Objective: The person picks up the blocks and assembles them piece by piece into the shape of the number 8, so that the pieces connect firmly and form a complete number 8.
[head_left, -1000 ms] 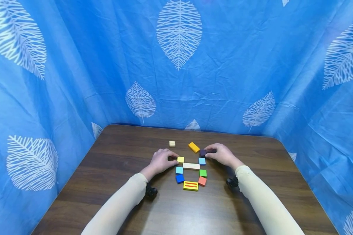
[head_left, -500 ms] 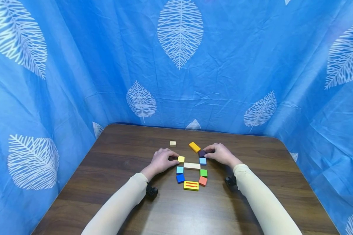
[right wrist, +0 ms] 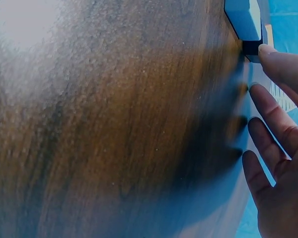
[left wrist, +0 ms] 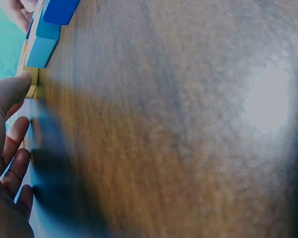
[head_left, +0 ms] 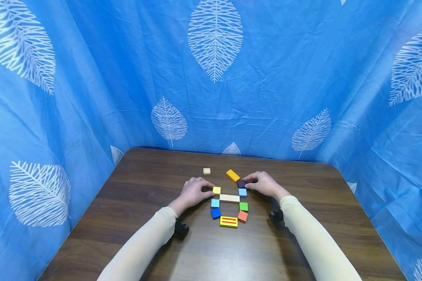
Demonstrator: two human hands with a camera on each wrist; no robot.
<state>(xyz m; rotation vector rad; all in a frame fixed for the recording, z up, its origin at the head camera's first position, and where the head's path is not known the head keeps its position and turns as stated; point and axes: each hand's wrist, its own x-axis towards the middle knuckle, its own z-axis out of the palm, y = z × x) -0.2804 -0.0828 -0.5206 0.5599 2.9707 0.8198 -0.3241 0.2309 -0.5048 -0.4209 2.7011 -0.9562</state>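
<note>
My left hand (head_left: 194, 191) holds a yellow block (head_left: 216, 190) between thumb and index finger, just off the left end of a long pale wooden block (head_left: 229, 198). The left wrist view shows the thumb on the yellow block (left wrist: 32, 85), the other fingers spread near the tabletop. My right hand (head_left: 263, 184) pinches a dark purple block (head_left: 240, 183), which sits between an orange block (head_left: 233, 175) and a light blue block (head_left: 242, 192). In the right wrist view, the thumb presses that dark block (right wrist: 252, 49), its far side hidden.
Nearer me, a cyan block (head_left: 215, 203), blue block (head_left: 216, 213), striped yellow block (head_left: 228, 222), orange-red block (head_left: 242, 216) and green block (head_left: 243, 207) form a ring with the pale block. A small wooden block (head_left: 206, 171) lies farther back. A blue curtain (head_left: 211, 97) borders the table.
Over the last second, my right hand has shifted the dark purple block slightly left and turned it, bringing it against the orange block's end. My left hand and the yellow block have stayed put.
</note>
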